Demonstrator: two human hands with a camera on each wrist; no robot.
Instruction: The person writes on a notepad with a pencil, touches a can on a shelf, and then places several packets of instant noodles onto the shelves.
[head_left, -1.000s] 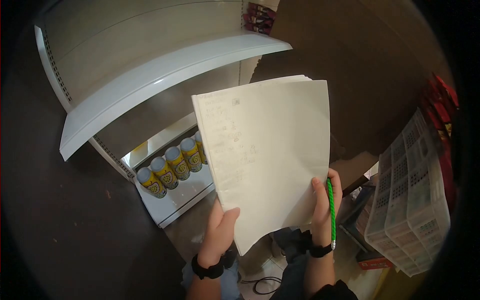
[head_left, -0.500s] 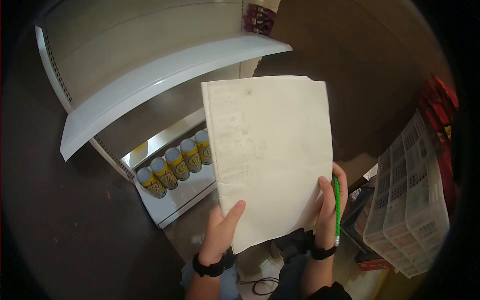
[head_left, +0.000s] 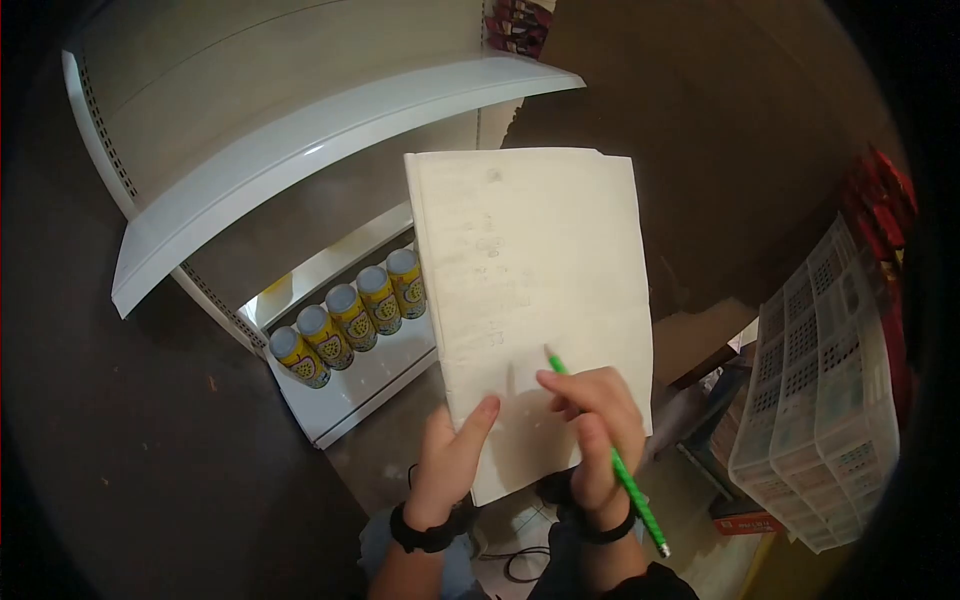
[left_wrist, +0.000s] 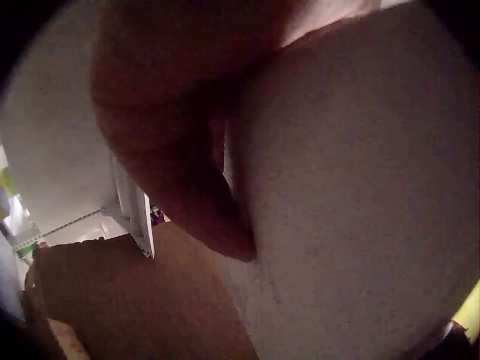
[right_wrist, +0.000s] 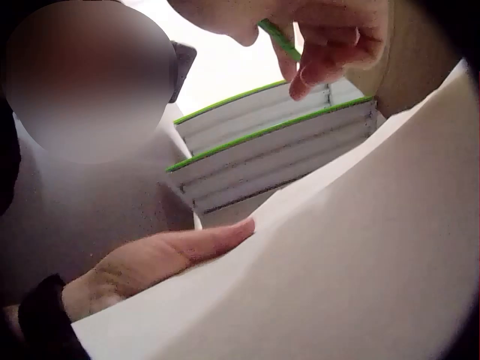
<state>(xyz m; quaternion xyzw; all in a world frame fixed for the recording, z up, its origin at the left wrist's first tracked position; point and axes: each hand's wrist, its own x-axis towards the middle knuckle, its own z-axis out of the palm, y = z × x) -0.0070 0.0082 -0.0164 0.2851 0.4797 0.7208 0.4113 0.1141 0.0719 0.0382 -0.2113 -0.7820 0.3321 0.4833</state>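
Note:
Several folded sheets of white paper [head_left: 560,250] with faint pencil writing down their left side are held up before me. My left hand [head_left: 450,455] grips the lower left edge, thumb on the front; its dark thumb [left_wrist: 187,180] lies along the paper in the left wrist view. In front of the lower half of the page, my right hand [head_left: 605,430] holds a green pencil [head_left: 632,490] between thumb and fingers. The pencil's tip points up-left at the page and its eraser end sticks out toward the lower right. The right wrist view shows the pencil [right_wrist: 279,39] partly hidden by fingers.
Several yellow cans [head_left: 350,318] stand in a row on the white lower shelf [head_left: 365,395], left of the paper. Above them juts an upper shelf [head_left: 310,165]. Stacked clear plastic baskets [head_left: 815,400] and red packets [head_left: 880,205] are at the right, beside brown cardboard [head_left: 720,150].
My right hand has let go of the paper's right edge and moved left over the lower page. The pencil has swung from upright to slanting across it. My left hand keeps its grip.

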